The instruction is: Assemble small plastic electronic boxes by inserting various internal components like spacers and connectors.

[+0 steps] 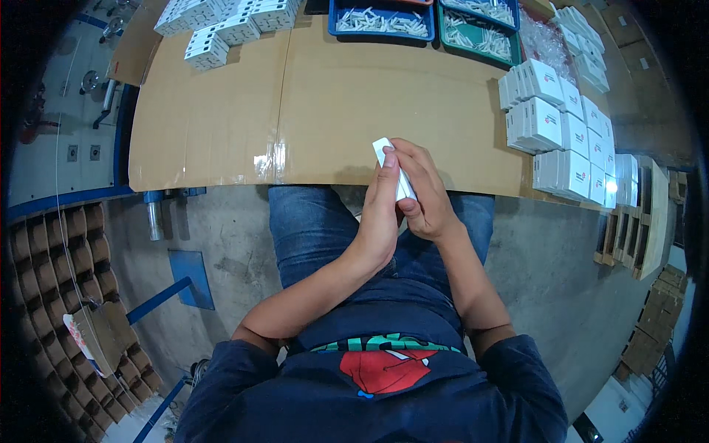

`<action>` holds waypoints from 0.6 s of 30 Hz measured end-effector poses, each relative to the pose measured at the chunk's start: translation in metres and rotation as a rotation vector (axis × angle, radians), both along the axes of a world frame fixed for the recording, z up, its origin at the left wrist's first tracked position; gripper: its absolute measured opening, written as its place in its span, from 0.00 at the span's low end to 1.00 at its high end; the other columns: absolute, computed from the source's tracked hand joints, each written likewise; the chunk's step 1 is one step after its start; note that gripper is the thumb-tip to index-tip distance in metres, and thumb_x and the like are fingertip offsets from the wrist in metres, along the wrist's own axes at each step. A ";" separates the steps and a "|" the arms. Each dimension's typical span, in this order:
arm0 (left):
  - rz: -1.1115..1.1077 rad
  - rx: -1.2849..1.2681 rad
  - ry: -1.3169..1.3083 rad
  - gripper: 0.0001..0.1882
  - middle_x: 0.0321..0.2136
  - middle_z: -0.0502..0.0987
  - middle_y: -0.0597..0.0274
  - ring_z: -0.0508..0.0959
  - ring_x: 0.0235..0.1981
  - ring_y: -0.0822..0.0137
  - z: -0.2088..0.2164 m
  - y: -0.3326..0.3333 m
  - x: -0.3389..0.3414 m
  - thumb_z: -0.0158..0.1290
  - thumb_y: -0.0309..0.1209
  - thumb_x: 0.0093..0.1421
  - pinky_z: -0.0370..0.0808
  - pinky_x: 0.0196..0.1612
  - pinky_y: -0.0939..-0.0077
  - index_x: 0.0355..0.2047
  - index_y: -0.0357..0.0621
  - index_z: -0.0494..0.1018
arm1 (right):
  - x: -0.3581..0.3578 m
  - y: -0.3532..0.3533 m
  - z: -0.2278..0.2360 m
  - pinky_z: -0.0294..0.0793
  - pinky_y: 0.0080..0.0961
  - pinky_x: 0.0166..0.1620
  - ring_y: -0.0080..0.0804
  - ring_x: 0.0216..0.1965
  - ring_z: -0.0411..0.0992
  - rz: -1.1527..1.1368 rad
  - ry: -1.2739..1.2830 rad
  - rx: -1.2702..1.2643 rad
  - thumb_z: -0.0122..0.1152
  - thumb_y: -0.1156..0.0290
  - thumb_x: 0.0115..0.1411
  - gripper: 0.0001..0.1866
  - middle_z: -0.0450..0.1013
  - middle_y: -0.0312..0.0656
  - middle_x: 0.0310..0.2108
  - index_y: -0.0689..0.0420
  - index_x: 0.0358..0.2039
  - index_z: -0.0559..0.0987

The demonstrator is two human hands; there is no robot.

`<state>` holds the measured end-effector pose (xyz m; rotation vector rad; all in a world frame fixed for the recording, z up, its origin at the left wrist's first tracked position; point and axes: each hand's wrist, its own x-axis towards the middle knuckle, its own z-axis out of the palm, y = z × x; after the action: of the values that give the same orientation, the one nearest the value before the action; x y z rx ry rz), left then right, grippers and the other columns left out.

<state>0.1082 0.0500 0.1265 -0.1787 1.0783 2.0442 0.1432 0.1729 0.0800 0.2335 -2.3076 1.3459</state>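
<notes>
Between my two hands is a small white box-shaped piece (404,189), held tilted just over the near edge of the table. My left hand (379,218) presses on its left side, with the thumb along the top. My right hand (430,196) wraps its right side, the fingers reaching over the far end. Much of the piece is hidden by my palms and fingers, so its exact kind does not show.
Cardboard covers the table (207,125). White boxes with dark openings (207,50) stand at the far left. Blue (382,37) and green trays (480,63) of small white pieces sit at the back. Stacked white square pieces (543,125) line the right edge, near a wooden pallet (650,214).
</notes>
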 end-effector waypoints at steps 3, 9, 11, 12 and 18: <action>-0.004 -0.009 -0.008 0.30 0.52 0.73 0.65 0.74 0.53 0.72 0.000 0.000 0.000 0.39 0.55 0.76 0.72 0.58 0.72 0.66 0.47 0.63 | 0.000 0.000 -0.002 0.68 0.46 0.63 0.60 0.61 0.68 0.010 0.010 -0.020 0.45 0.38 0.71 0.40 0.66 0.60 0.63 0.64 0.64 0.70; -0.027 -0.022 -0.003 0.29 0.51 0.73 0.65 0.74 0.52 0.73 -0.002 0.000 0.000 0.39 0.55 0.76 0.72 0.56 0.72 0.65 0.48 0.64 | 0.000 0.002 -0.002 0.68 0.47 0.63 0.60 0.61 0.67 0.013 0.004 -0.028 0.43 0.38 0.72 0.40 0.66 0.60 0.63 0.63 0.64 0.70; -0.013 -0.039 -0.023 0.29 0.50 0.73 0.65 0.74 0.51 0.72 -0.003 0.000 0.000 0.38 0.56 0.76 0.72 0.56 0.72 0.65 0.48 0.64 | 0.000 0.002 -0.002 0.67 0.46 0.64 0.60 0.62 0.67 0.018 -0.003 -0.037 0.42 0.37 0.72 0.40 0.66 0.60 0.63 0.63 0.64 0.70; -0.014 -0.038 -0.023 0.29 0.50 0.73 0.65 0.74 0.51 0.72 -0.003 0.000 0.000 0.38 0.56 0.76 0.72 0.56 0.72 0.65 0.48 0.64 | -0.001 0.001 -0.002 0.67 0.46 0.64 0.60 0.62 0.67 0.026 -0.010 -0.045 0.42 0.37 0.71 0.40 0.66 0.60 0.63 0.63 0.64 0.70; -0.022 -0.041 -0.061 0.30 0.51 0.73 0.63 0.75 0.52 0.70 -0.014 -0.001 -0.007 0.39 0.57 0.75 0.73 0.56 0.68 0.65 0.48 0.64 | -0.003 0.007 0.000 0.64 0.43 0.67 0.52 0.65 0.67 0.060 -0.098 -0.107 0.44 0.34 0.69 0.44 0.64 0.56 0.67 0.62 0.68 0.67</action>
<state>0.1012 0.0494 0.1120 -0.2478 1.0800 1.9852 0.1400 0.1798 0.0805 0.2079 -2.3165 1.5370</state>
